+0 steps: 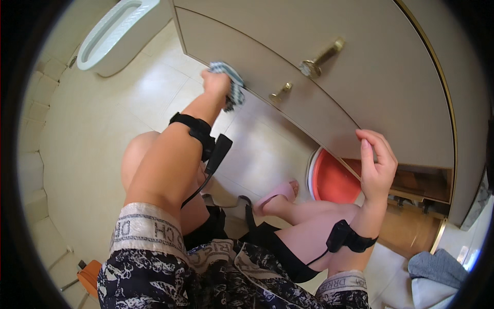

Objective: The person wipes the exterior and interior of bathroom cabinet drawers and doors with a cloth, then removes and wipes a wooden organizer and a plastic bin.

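My left hand (215, 82) is closed round a crumpled checked cloth (235, 95), pale and dark blue-green. It presses the cloth at the lower edge of a beige drawer front (247, 56), left of a small gold handle (281, 92). My right hand (378, 165) is raised by the right part of the same cabinet, fingers loosely bent and thumb apart, with nothing seen in it. Whether its fingertips touch the drawer front, I cannot tell. A larger gold handle with a clear knob (320, 59) is on the panel above.
Under the cabinet stands a red basin (334, 180), next to an open wooden compartment (422, 183). A white ceramic fixture (116, 36) is at the far left. Grey cloth (437, 268) lies at the lower right, and an orange object (90, 278) at the lower left. My foot wears a pink slipper (272, 198).
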A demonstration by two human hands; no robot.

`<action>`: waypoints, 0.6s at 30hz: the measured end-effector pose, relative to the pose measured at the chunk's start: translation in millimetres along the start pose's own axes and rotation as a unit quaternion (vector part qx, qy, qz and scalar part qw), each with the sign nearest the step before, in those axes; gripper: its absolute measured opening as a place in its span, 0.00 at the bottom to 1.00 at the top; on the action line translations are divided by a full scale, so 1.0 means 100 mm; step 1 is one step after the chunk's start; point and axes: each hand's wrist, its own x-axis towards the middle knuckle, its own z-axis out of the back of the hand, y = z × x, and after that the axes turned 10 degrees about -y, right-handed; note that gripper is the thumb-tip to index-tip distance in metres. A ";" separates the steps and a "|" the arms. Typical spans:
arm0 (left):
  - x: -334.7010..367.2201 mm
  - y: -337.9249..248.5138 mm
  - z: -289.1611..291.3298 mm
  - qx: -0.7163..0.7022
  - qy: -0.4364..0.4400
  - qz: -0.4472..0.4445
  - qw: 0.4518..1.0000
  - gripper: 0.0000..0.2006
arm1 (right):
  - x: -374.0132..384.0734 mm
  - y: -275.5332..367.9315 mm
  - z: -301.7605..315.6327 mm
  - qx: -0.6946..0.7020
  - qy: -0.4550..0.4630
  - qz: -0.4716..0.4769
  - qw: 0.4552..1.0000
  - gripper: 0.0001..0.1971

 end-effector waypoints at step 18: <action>0.45 -0.42 0.43 -0.072 -0.101 0.041 0.991 0.30 | -0.02 0.08 -0.24 -0.030 0.077 0.027 0.996 0.07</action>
